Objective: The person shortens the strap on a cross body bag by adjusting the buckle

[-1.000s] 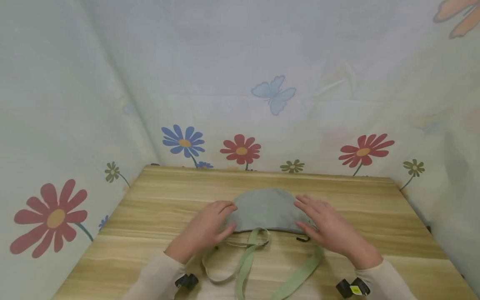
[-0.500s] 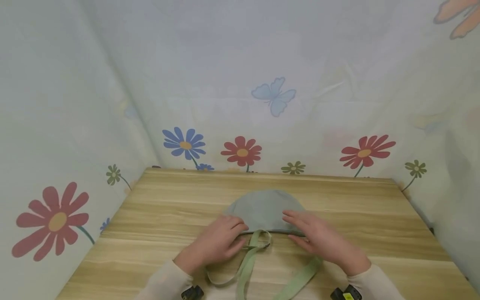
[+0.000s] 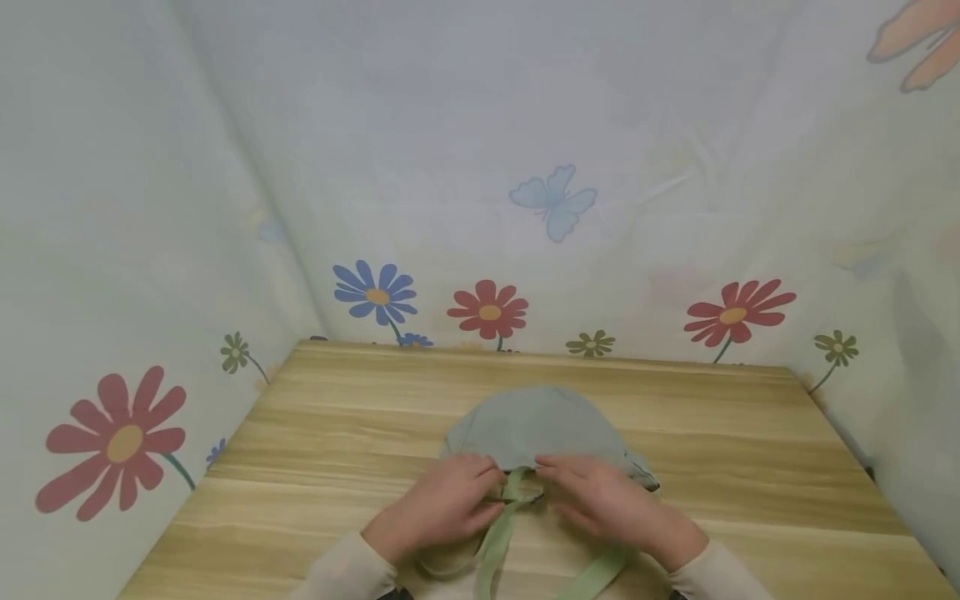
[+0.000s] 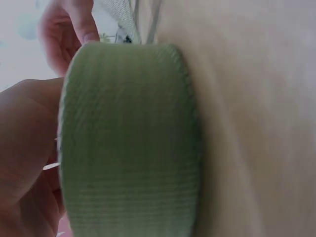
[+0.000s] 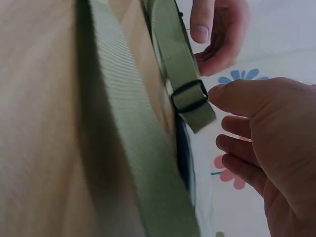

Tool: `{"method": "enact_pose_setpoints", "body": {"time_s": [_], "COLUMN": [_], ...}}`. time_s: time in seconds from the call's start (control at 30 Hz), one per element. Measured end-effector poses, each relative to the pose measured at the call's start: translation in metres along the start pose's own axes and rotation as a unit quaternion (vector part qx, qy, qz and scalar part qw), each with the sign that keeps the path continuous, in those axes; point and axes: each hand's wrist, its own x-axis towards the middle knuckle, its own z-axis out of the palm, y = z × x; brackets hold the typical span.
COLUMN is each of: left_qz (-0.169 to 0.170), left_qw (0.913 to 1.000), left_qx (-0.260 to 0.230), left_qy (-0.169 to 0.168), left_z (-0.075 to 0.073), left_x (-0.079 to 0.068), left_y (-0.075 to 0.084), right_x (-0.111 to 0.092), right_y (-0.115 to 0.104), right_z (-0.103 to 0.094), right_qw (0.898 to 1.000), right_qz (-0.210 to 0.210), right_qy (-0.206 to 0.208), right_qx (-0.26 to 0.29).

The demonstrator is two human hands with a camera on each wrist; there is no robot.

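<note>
A grey-green half-moon cloth bag [image 3: 536, 421] lies on the table, its straighter edge towards me. From that edge runs a light green webbing strap [image 3: 494, 548], carrying a dark slider buckle [image 5: 190, 96] in the right wrist view. My left hand [image 3: 446, 500] is at the near edge, left of the strap; its fingers bend loosely, thumb apart. My right hand [image 3: 611, 500] is at the same edge on the right, loosely bent, thumb close by the buckle in its wrist view. Nothing shows gripped in either. In the left wrist view the strap hides much of the left fingers.
The wooden table [image 3: 360, 400] reaches back to a pale cloth backdrop [image 3: 420, 125] printed with flowers and a butterfly. Another length of green strap [image 3: 596, 575] loops towards me below the right hand.
Both hands have slid from the bag's sides down towards me and inward, meeting near the strap at the near edge. The bag has barely moved.
</note>
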Motion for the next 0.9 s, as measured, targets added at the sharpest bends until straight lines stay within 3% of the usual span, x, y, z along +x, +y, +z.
{"method": "enact_pose_setpoints", "body": {"time_s": [0.23,0.43,0.67,0.9], "left_qz": [-0.018,-0.042,-0.087,-0.111], "left_qw": [0.9984,0.9935,0.9789,0.9638], "left_qx": [-0.037,-0.070,-0.174,-0.238], "left_qy": [-0.039,-0.079,-0.063,-0.049], "left_z": [0.002,-0.002,-0.013,-0.023], "left_x": [0.002,0.004,0.002,0.002], "left_y": [0.006,0.009,0.006,0.002], "right_x": [-0.003,-0.003,0.002,0.009], "right_y": [-0.005,-0.007,-0.005,-0.005], "right_z": [0.010,0.013,0.012,0.006], "right_qw": [1.000,1.000,1.000,0.997], "right_qz": [0.006,0.011,0.018,0.053], "right_qy": [-0.028,-0.023,0.009,0.033], "right_qx": [0.005,-0.006,0.007,0.055]}}
